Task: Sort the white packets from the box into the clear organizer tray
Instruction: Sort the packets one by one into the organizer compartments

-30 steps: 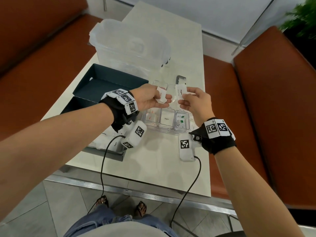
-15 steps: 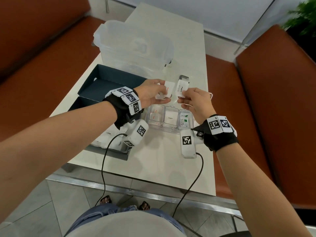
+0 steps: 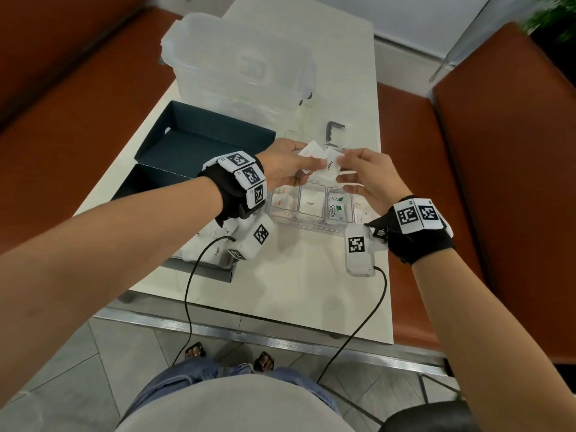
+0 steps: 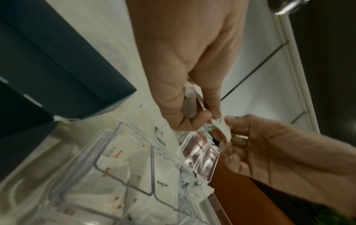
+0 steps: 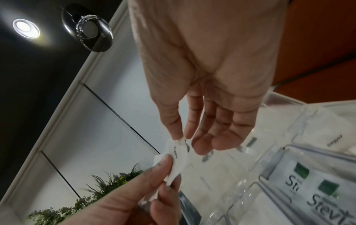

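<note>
Up above the clear plastic organizer tray (image 3: pixel 311 224), both hands meet in the air. The left hand (image 3: pixel 288 168) curls its fingers round a few small white paper packets (image 3: pixel 311 151), while the right hand (image 3: pixel 371 179) pinches a white packet marked Pepper (image 3: pixel 333 163) between thumb and first finger, its other fingers loose. At 9 o'clock from the tray sits the dark blue cardboard box (image 3: pixel 205 269) with more white packets inside.

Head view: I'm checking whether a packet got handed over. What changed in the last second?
The hands closed together: the right hand now pinches the pepper packet right beside the left hand, whose grip keeps the other packets. No handover is visible. The tray, box and table stayed put.
</note>
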`<state>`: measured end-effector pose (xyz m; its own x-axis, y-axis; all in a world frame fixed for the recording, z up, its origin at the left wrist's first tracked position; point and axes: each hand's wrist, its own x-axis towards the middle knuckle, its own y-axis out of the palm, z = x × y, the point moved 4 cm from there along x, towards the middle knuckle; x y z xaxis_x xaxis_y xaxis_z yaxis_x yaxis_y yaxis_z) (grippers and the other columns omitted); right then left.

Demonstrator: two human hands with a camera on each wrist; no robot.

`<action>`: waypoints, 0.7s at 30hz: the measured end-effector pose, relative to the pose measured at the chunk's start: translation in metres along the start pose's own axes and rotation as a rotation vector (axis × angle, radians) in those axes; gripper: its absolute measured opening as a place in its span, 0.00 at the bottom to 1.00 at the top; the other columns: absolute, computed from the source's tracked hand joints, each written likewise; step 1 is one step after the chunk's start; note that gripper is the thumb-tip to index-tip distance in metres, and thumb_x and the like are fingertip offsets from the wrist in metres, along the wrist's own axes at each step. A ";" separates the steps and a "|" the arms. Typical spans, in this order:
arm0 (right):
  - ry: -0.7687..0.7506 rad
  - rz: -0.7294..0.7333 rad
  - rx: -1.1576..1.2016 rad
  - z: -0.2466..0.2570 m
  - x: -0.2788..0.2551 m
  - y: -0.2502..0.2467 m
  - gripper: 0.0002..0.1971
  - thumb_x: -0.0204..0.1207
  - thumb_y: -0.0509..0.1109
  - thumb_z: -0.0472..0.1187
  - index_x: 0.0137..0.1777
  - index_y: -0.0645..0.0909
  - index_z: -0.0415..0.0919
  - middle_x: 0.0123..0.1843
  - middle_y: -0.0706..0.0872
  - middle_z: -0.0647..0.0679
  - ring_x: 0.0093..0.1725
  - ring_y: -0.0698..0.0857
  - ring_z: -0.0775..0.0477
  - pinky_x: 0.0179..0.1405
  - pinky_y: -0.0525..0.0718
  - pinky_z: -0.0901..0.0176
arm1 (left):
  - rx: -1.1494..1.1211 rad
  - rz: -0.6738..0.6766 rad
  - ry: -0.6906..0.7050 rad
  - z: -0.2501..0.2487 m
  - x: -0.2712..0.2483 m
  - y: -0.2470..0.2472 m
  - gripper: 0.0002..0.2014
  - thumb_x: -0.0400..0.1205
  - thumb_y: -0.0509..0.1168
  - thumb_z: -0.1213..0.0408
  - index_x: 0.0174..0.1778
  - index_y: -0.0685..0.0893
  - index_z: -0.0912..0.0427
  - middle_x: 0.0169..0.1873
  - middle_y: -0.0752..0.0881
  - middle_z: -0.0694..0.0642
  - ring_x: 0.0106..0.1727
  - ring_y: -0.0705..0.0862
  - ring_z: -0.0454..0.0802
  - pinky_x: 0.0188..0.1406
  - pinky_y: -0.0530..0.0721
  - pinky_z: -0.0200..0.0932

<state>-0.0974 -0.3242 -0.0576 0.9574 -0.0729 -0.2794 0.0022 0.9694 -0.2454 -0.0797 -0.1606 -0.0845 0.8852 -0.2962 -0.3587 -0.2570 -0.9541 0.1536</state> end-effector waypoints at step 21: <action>-0.012 -0.116 -0.926 -0.064 0.014 -0.059 0.05 0.77 0.71 0.37 0.43 0.84 0.48 0.51 0.87 0.45 0.54 0.83 0.42 0.62 0.79 0.44 | 0.033 0.055 -0.013 0.011 0.013 0.044 0.07 0.78 0.73 0.72 0.49 0.84 0.66 0.34 0.86 0.58 0.28 0.83 0.44 0.34 0.87 0.36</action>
<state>-0.1031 -0.3977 -0.1064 0.9685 -0.1500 -0.1986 -0.1282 0.3831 -0.9148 -0.0840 -0.2068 -0.0924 0.8644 -0.3483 -0.3627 -0.3180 -0.9373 0.1425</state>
